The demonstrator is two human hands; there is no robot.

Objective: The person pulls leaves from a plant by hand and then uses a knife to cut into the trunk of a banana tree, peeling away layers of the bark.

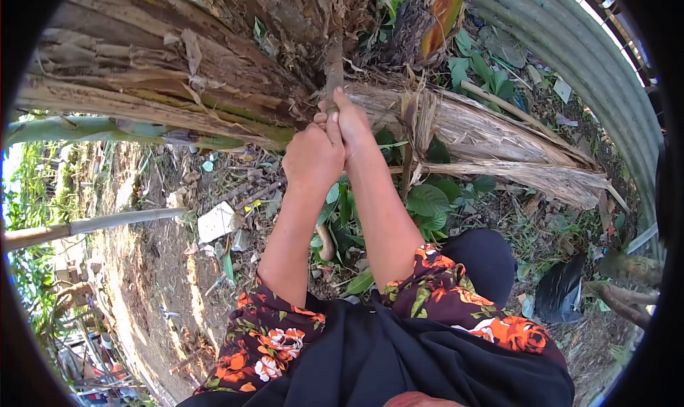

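Observation:
Both my hands are closed together at the foot of a clump of banana stems. My left hand (312, 156) is a fist nearest to me, pressed against my right hand (348, 123). Between them they grip a machete (333, 66), whose narrow, dirt-brown blade points away from me among the stems. Its handle is mostly hidden by my fingers. To the left leans a thick banana stem (135, 72) with dry, peeling brown sheaths. A cut, fibrous stem piece (499, 140) lies to the right, close to my right hand.
A corrugated metal sheet (570, 44) curves along the right side. At left, a bamboo pole (107, 223) juts in above the soil. A white block (216, 222), green leaves (429, 200) and scattered litter lie on the ground. My dark-clad knee (481, 264) is at lower right.

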